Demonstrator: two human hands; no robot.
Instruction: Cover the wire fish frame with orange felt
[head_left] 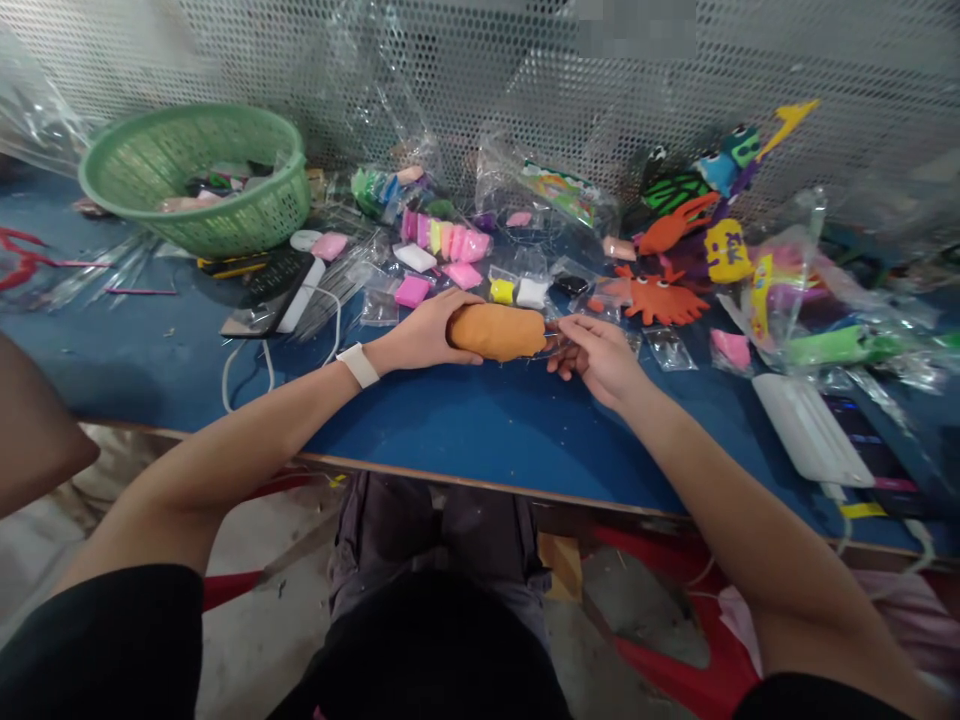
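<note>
My left hand (431, 330) is wrapped around one end of a thick orange roll of modelling clay (496, 332), held just over the blue table. At its other end my right hand (596, 358) pinches a piece of clear plastic film (553, 345); how far the film reaches around the clay is hard to see. Just behind the roll lie small packets of clay: a pink one (412, 291), a yellow one (502, 291), a white one (532, 292) and a black one (571, 284).
A green basket (285, 205) stands at the back left, near a phone (274, 295) with a white cable. Orange and yellow clay figures (666, 298) lie to the right. A white power bank (812, 430) rests near the right front edge. Perforated metal (450, 60) rises behind.
</note>
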